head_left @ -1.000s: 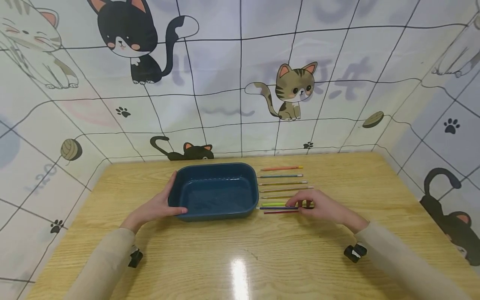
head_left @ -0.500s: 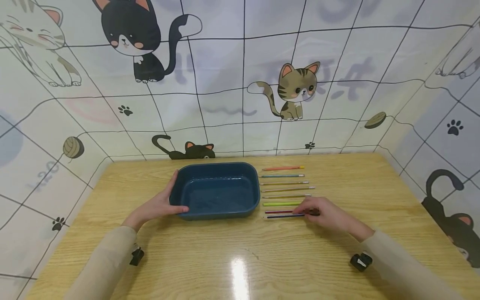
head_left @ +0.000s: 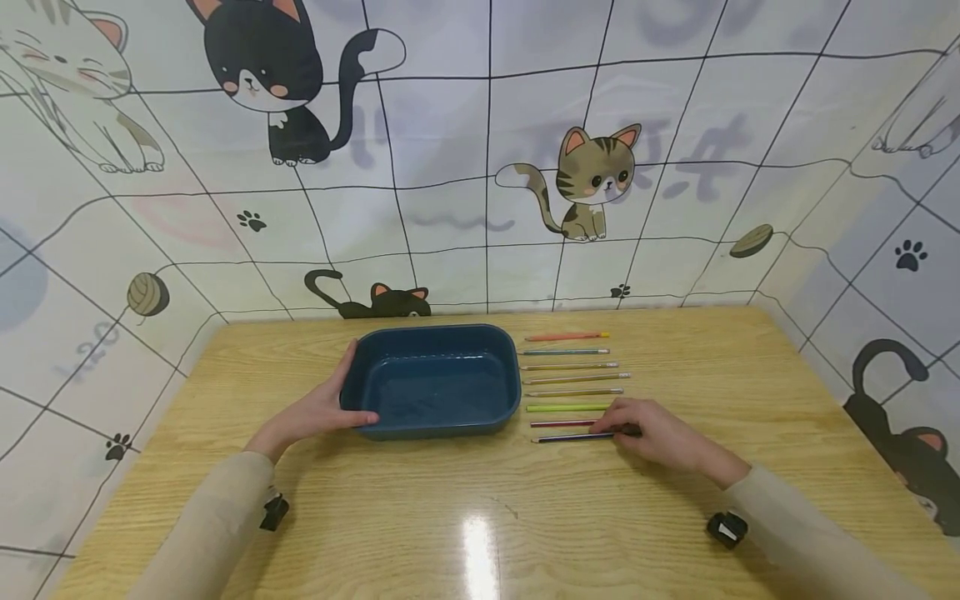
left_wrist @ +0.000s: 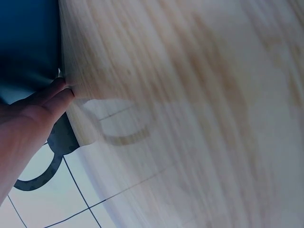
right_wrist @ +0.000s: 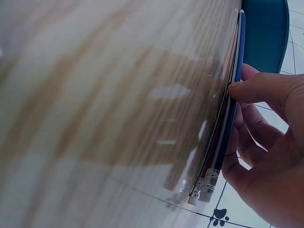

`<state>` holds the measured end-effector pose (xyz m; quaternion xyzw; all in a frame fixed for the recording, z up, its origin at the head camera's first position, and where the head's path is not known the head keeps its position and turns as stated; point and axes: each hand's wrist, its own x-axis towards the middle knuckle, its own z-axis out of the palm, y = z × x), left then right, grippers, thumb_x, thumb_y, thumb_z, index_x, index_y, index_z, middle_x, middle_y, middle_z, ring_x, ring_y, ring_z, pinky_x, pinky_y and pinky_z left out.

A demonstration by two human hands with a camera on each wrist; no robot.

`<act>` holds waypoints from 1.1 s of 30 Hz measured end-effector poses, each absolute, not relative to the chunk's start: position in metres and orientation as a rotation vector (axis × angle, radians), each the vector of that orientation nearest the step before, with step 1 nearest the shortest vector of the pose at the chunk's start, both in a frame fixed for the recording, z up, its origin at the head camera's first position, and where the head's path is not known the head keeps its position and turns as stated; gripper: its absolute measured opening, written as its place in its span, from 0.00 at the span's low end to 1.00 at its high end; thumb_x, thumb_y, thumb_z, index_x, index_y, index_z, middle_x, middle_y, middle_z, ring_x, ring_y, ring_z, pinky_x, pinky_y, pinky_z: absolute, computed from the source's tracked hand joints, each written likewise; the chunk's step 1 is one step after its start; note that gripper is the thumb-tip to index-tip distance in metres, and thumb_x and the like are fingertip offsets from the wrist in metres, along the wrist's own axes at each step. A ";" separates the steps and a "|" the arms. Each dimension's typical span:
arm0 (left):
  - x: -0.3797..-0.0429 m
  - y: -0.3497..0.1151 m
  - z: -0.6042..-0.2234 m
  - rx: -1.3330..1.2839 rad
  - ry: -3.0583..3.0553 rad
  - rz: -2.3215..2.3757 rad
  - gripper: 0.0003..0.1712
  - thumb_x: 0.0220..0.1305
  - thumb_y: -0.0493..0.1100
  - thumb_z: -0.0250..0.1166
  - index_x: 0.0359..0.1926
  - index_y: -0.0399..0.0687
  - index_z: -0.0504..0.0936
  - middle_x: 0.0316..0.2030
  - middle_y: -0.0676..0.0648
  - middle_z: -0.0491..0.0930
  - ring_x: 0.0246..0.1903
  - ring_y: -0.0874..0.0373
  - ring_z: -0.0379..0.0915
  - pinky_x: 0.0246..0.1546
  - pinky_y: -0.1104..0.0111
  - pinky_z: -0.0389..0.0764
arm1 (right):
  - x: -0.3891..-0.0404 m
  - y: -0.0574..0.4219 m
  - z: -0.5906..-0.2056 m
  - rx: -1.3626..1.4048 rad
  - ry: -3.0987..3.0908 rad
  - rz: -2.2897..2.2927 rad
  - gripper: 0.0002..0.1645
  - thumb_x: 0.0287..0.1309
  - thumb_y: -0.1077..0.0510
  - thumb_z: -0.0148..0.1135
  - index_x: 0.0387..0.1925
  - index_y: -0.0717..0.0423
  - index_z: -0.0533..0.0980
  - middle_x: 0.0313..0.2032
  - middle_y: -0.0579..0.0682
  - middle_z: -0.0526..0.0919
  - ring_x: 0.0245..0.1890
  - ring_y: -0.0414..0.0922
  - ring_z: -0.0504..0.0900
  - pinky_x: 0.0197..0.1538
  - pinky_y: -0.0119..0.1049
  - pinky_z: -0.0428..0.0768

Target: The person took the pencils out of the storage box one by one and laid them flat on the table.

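Note:
A deep blue rectangular dish (head_left: 435, 432) sits on the wooden table. My left hand (head_left: 322, 412) holds its left end, thumb over the front corner and fingers along the outer side; the left wrist view shows those fingertips (left_wrist: 59, 92) at the dish's wall. My right hand (head_left: 648, 429) pinches a dark blue pencil (head_left: 570, 438), the nearest in a column of pencils right of the dish. In the right wrist view, thumb and fingers meet on this pencil's shaft, its eraser end (right_wrist: 208, 187) sticking out below. Just behind it lies a dark red pencil (head_left: 558, 424), partly hidden by the hand.
Farther back in the column lie a lime-green pencil (head_left: 566, 408), several yellowish pencils (head_left: 573, 379), a blue-green pencil (head_left: 566, 352) and an orange pencil (head_left: 566, 337). A cat-patterned cloth wall (head_left: 450, 208) borders the table behind and at both sides.
My right hand has brought the dark blue pencil toward me, from behind the dark red pencil to the front of the column. My left hand stays on the dish.

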<state>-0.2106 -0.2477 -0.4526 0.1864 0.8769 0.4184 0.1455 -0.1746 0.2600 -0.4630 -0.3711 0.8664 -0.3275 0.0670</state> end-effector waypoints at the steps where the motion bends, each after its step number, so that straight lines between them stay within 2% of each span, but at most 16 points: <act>1: -0.211 -0.248 -0.453 0.537 2.527 1.205 0.72 0.53 0.50 0.75 0.75 0.57 0.24 0.75 0.41 0.26 0.72 0.39 0.27 0.65 0.40 0.42 | -0.174 0.260 -0.463 -1.114 2.611 -0.980 0.21 0.52 0.77 0.62 0.46 0.57 0.83 0.41 0.46 0.82 0.41 0.41 0.78 0.40 0.36 0.77; 16: -0.210 -0.249 -0.454 0.539 2.524 1.208 0.71 0.53 0.51 0.74 0.75 0.56 0.24 0.75 0.40 0.26 0.72 0.38 0.27 0.65 0.39 0.42 | -0.170 0.259 -0.463 -1.190 2.719 -0.812 0.22 0.50 0.76 0.65 0.44 0.54 0.83 0.40 0.44 0.81 0.39 0.40 0.78 0.40 0.38 0.78; 24: -0.208 -0.247 -0.453 0.541 2.511 1.228 0.71 0.53 0.51 0.74 0.75 0.54 0.24 0.74 0.39 0.26 0.71 0.38 0.27 0.65 0.39 0.42 | -0.168 0.256 -0.463 -1.208 2.757 -0.721 0.19 0.50 0.74 0.66 0.43 0.56 0.83 0.39 0.45 0.81 0.39 0.40 0.79 0.40 0.39 0.80; 33: -0.208 -0.248 -0.455 0.573 2.540 1.204 0.72 0.52 0.51 0.75 0.75 0.52 0.25 0.75 0.40 0.27 0.72 0.39 0.28 0.65 0.40 0.42 | -0.168 0.261 -0.454 -1.063 2.777 -0.839 0.17 0.51 0.74 0.66 0.43 0.59 0.82 0.37 0.46 0.82 0.36 0.41 0.80 0.38 0.37 0.80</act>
